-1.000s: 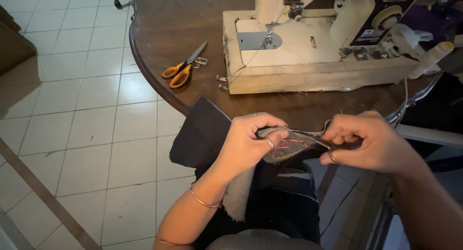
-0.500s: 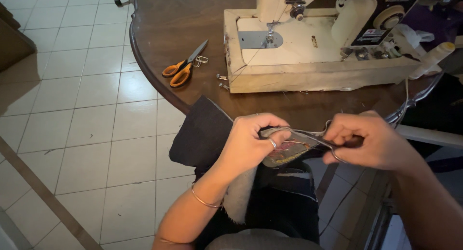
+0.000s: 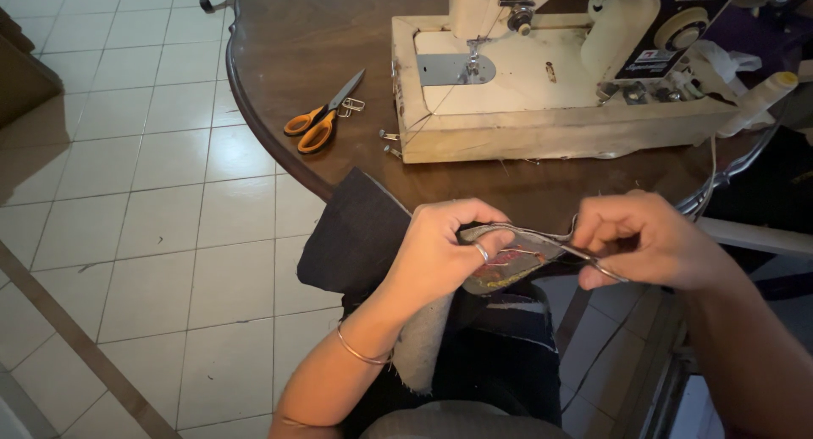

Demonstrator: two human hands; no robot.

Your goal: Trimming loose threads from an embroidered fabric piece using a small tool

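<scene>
right hand [image 3: 652, 240] has edged slightly left along the fabric piece [image 3: 504, 261].

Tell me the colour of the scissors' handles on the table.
Orange, on the scissors; clearest in the head view.

- To your left, the floor [image 3: 127, 202] is pale square tile with thin grout lines, catching a soft sheen.
- A dark strip [image 3: 76, 342] cuts diagonally across the near-left tiles.
- Far ahead stands a round, dark wooden counter [image 3: 288, 41] with a metal-trimmed edge.
- A brown piece of furniture [image 3: 21, 75] sits at the far left, shadowing the tiles.
</scene>
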